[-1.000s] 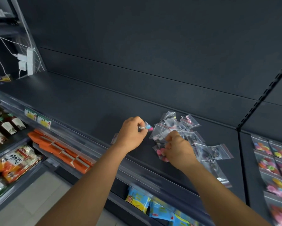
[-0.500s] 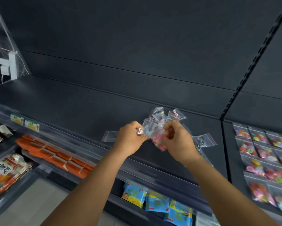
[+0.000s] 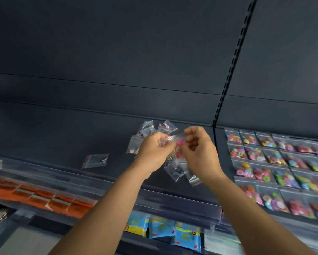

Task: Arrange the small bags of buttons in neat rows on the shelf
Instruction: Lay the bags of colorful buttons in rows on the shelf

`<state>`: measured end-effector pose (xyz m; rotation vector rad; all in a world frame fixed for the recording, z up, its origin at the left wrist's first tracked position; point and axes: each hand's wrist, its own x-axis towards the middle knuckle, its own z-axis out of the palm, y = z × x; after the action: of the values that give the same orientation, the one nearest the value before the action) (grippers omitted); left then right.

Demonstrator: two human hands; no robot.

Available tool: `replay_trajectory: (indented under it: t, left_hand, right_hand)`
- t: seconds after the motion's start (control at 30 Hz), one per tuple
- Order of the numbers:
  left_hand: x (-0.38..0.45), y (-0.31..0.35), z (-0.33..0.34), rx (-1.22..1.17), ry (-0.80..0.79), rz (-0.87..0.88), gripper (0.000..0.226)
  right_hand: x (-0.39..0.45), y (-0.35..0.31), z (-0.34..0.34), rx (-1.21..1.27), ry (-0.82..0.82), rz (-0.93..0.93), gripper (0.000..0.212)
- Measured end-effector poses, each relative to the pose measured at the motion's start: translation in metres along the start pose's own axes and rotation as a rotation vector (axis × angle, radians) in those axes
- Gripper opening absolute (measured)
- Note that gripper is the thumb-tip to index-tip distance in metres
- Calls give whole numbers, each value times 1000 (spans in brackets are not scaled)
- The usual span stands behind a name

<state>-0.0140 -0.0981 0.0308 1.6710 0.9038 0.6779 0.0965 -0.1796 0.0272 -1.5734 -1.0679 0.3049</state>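
Note:
Both hands are raised above a dark shelf (image 3: 53, 142) and pinch one small clear bag with pink buttons (image 3: 178, 144) between them. My left hand (image 3: 154, 150) holds its left end, my right hand (image 3: 198, 151) its right end. Under and behind the hands lies a loose heap of small clear button bags (image 3: 149, 128). One single clear bag (image 3: 95, 160) lies apart on the shelf to the left. On the neighbouring shelf section to the right, bags of coloured buttons (image 3: 275, 162) lie in neat rows.
A slotted upright post (image 3: 231, 67) divides the two shelf sections. A clear front rail (image 3: 173, 201) edges the shelf. Below are orange packets (image 3: 35, 196) at left and blue-yellow packets (image 3: 163, 230) in the middle. The shelf's left half is bare.
The view has swung to the right, bringing the rows of button bags into sight. My hands came together and lifted a bag with pink buttons off the heap. One bag now lies alone at left.

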Motion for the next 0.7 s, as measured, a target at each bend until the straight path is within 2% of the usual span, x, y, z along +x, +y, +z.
replay_trajectory:
  t: [0.07,0.17,0.2,0.3,0.33,0.5,0.6,0.7]
  left_hand:
    - [4,6,15,7,-6,18,5]
    - [7,22,45,-26,-81,35,6]
    - [7,27,58,-57,-109,32,6]
    - [9,44,99,-62,-165,53,7]
    - [10,49,115,-41,-179,66,7]
    - [7,73,205,70,-197,127,3]
    - [0,89,265,-6,-189,127,12]
    - [-5,101,315,-27,-170,106,26]
  right_hand:
    - [0,5,-20,-2,-27,81,34]
    - [2,15,-56,5,-91,240,50]
    - [3,18,-70,13,-91,265,46]
    - [4,26,-116,27,-74,263,13]
    - [4,32,-133,44,-62,269,9]
    - [5,69,-225,222,-30,382,15]
    - [3,89,-281,346,-22,422,19]
    - [0,101,-327,354,-1,430,23]
